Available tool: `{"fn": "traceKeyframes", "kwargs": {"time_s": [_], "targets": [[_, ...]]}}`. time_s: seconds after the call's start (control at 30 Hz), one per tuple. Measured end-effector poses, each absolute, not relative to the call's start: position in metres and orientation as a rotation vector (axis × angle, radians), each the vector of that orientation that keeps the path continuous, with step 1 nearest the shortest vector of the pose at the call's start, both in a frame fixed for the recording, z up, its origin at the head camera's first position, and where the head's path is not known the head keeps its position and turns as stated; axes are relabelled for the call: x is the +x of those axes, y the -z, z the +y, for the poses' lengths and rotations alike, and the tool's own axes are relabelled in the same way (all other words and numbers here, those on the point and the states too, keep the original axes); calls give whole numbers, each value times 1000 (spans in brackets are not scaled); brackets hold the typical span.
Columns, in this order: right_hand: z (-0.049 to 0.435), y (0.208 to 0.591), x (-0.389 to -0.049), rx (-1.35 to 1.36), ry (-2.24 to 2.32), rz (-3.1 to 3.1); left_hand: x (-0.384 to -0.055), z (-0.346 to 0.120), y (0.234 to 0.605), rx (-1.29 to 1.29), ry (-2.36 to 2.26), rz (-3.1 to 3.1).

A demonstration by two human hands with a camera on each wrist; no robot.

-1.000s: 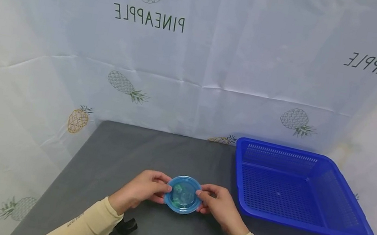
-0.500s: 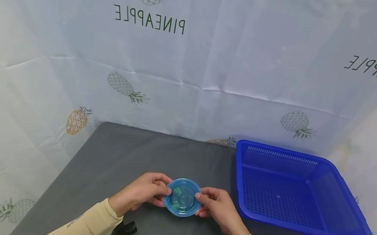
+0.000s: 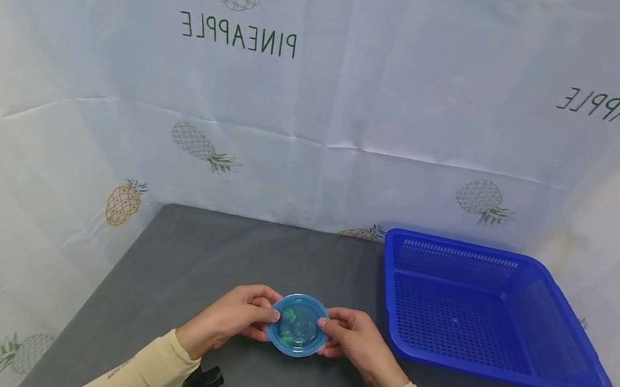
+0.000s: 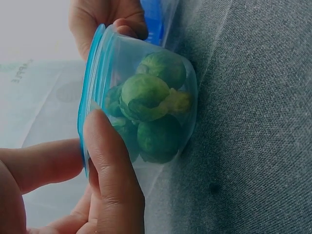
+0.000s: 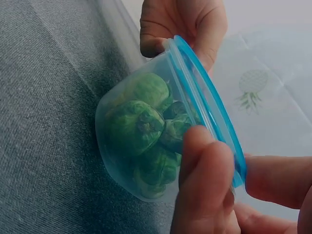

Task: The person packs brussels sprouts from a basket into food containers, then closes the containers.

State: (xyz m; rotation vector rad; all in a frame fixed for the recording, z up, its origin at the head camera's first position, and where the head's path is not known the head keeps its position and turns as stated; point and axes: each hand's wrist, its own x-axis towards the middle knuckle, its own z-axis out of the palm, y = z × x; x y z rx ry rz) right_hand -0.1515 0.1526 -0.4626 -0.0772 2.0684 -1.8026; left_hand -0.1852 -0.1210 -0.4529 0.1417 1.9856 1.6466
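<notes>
A clear round food container (image 4: pixel 187 131) with a blue lid (image 3: pixel 298 325) stands on the grey cloth. Several green Brussels sprouts (image 4: pixel 146 97) show through its wall in both wrist views. My left hand (image 3: pixel 232 315) grips the rim from the left, thumb on top of the lid and fingers beneath the edge. From the right, my right hand (image 3: pixel 362 344) pinches the opposite side of the rim the same way. The lid lies over the container's mouth; I cannot tell whether it is pressed down all round.
A blue plastic basket (image 3: pixel 392 288) with perforated walls stands to the right of my right hand. Grey cloth (image 3: pixel 228 248) covers the table. White curtains with pineapple prints (image 3: pixel 330 102) hang behind and at both sides.
The head view has shifted slightly. Both hands keep their hold on the container's rim, with no clear movement of the lid.
</notes>
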Motion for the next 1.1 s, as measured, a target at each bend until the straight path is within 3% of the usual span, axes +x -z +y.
{"fn": "traceKeyframes", "kwargs": {"time_s": [1.1], "targets": [[145,466,-154,-59,1783,2295,-189,-124,452,213,-1660,1986]]}}
